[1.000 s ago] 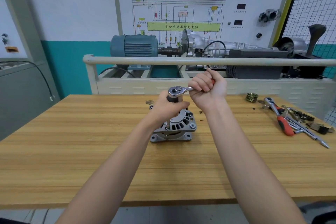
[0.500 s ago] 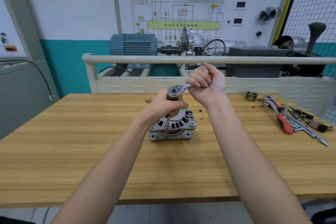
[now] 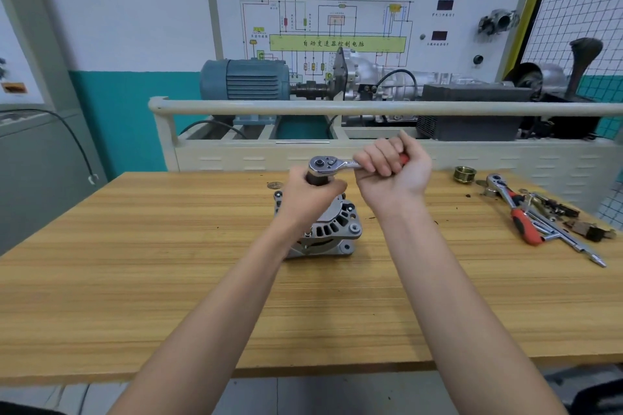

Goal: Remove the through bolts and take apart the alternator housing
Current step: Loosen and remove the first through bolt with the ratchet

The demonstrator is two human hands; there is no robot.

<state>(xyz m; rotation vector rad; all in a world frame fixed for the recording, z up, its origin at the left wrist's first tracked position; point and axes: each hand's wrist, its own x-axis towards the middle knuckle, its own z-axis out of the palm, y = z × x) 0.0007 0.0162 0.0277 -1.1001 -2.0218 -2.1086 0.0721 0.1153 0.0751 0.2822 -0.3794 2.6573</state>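
While left hand (image 3: 312,197) steadies socket (image 3: 317,179), right hand (image 3: 392,172) grips ratchet (image 3: 332,164).

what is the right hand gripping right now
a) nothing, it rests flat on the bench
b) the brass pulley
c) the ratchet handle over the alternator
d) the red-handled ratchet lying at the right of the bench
c: the right hand is curled round the handle of the ratchet above the alternator, while the other ratchet and pulley lie untouched.

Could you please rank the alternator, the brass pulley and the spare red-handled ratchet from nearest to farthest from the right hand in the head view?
1. alternator, just left and below the right hand.
2. brass pulley, to its right.
3. spare red-handled ratchet, farther right.
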